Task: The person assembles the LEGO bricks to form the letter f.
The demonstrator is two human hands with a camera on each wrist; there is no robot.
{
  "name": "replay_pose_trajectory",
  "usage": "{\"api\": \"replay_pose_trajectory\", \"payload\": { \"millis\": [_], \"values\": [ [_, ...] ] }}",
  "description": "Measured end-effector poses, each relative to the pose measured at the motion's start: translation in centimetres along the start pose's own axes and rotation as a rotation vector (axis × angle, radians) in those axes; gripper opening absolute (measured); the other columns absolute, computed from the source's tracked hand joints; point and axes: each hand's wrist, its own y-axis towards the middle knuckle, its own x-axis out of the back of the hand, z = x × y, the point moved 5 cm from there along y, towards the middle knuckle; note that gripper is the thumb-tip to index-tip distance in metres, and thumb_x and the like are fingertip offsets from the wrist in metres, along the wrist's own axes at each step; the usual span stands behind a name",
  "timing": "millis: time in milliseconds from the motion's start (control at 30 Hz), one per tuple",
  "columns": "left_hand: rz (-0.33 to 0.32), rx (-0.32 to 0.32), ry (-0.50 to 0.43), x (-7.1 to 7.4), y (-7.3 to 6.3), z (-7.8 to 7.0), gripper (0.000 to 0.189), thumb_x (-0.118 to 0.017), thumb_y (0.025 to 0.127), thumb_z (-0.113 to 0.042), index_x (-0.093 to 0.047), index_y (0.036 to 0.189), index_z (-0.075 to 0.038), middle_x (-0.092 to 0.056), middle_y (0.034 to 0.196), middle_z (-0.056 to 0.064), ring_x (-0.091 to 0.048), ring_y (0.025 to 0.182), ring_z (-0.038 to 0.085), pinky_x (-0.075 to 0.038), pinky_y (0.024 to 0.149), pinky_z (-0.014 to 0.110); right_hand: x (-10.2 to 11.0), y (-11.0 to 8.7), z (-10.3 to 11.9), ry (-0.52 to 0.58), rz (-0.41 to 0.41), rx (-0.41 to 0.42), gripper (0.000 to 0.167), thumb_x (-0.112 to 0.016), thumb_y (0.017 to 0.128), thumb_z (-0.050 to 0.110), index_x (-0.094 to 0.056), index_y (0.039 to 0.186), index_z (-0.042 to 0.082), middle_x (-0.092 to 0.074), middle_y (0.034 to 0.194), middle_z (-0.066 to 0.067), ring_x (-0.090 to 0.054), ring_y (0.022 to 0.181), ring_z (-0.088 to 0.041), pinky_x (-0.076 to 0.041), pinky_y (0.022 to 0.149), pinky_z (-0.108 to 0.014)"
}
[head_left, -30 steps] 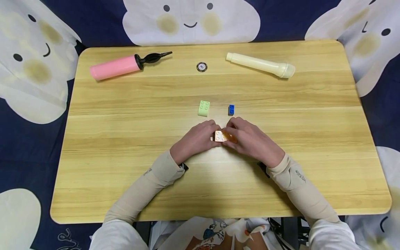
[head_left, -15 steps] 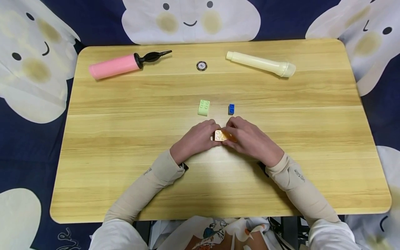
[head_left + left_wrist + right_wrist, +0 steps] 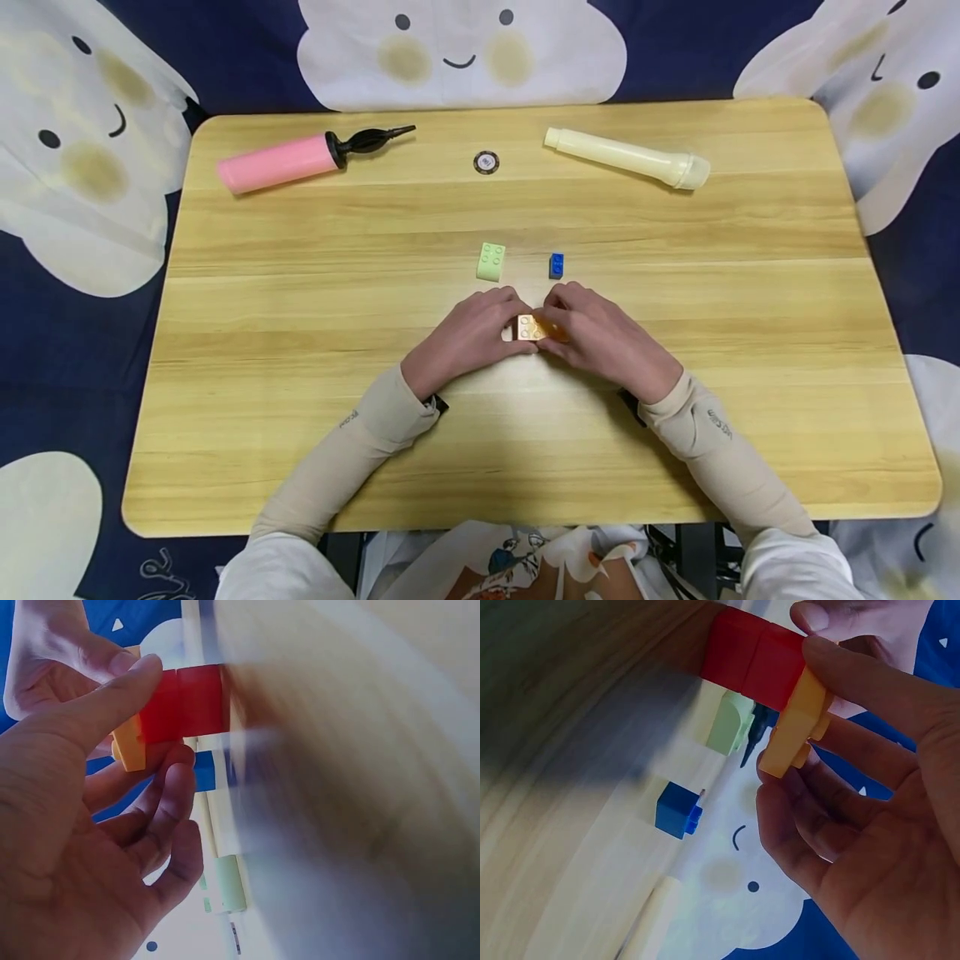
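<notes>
An orange building brick (image 3: pixel 528 327) lies on top of two red building bricks (image 3: pixel 184 703) stacked together, and it overhangs them to the right. My left hand (image 3: pixel 472 332) grips the left part of this stack between thumb and fingers. From the right, my right hand (image 3: pixel 603 335) pinches the orange brick's overhanging end, with its thumb near the seam to the red bricks. The stack's base is at the tabletop; fingers cover part of it. Just beyond the hands are a light green brick (image 3: pixel 491 262) and a small blue brick (image 3: pixel 556 266), both apart from the stack.
Along the far side of the wooden table (image 3: pixel 300 275) lie a pink hand pump (image 3: pixel 277 164) with a black nozzle, a round chip (image 3: pixel 486 162) and a cream-coloured toy microphone (image 3: pixel 626 157). A cloud-patterned cloth (image 3: pixel 675 50) hangs behind the table.
My left hand has shifted slightly, its thumb reaching a little further right along the stack. The right hand keeps its hold, and the loose bricks have stayed put.
</notes>
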Motion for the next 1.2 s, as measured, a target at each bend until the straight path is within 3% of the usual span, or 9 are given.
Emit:
{"api": "replay_pose_trajectory", "payload": {
  "millis": [333,533,700,867,1200],
  "values": [
    [-0.045,-0.009,0.023,-0.3,-0.3,0.2,0.036,-0.071,0.093,-0.041,-0.072,0.113,-0.012,-0.061,0.099,0.0,-0.051,0.08,0.014,-0.044,0.068,0.029,0.2,0.1,-0.5,0.015,-0.018,0.019,0.047,-0.082,0.085,0.029,-0.07,0.116,-0.004,-0.062,0.101,-0.011,-0.054,0.086,-0.024,-0.047,0.075,-0.037],
    [-0.053,-0.014,0.032,-0.1,-0.3,0.3,0.033,-0.071,0.092,-0.04,-0.072,0.111,-0.013,-0.06,0.096,-0.001,-0.051,0.077,0.014,-0.044,0.066,0.029,2.1,0.0,-1.9,0.041,-0.09,0.011,0.052,-0.08,0.086,0.033,-0.068,0.118,-0.006,-0.064,0.105,-0.015,-0.06,0.093,-0.028,-0.052,0.083,-0.042],
    [-0.051,-0.014,0.029,-0.1,-0.1,0.2,0.034,-0.072,0.091,-0.042,-0.072,0.111,-0.014,-0.059,0.094,-0.002,-0.05,0.077,0.013,-0.043,0.066,0.03,3.9,0.2,-3.8,0.071,-0.15,-0.062,0.054,-0.082,0.084,0.029,-0.066,0.121,-0.006,-0.063,0.111,-0.017,-0.059,0.1,-0.031,-0.051,0.088,-0.046],
    [-0.054,-0.009,0.036,-0.1,0.0,0.1,0.035,-0.072,0.091,-0.042,-0.072,0.111,-0.014,-0.059,0.094,-0.002,-0.05,0.078,0.013,-0.043,0.067,0.03,4.4,0.8,-5.6,0.083,-0.131,-0.168,0.056,-0.083,0.084,0.024,-0.062,0.128,-0.004,-0.062,0.113,-0.016,-0.058,0.103,-0.031,-0.05,0.088,-0.048],
    [-0.049,0.0,0.051,0.1,0.0,0.1,0.037,-0.072,0.091,-0.045,-0.072,0.112,-0.014,-0.061,0.095,-0.003,-0.052,0.08,0.012,-0.044,0.07,0.03,3.3,2.8,-7.1,0.047,-0.123,-0.191,0.063,-0.086,0.08,0.026,-0.062,0.129,-0.005,-0.062,0.114,-0.02,-0.057,0.103,-0.035,-0.048,0.09,-0.05]
  ]
}}
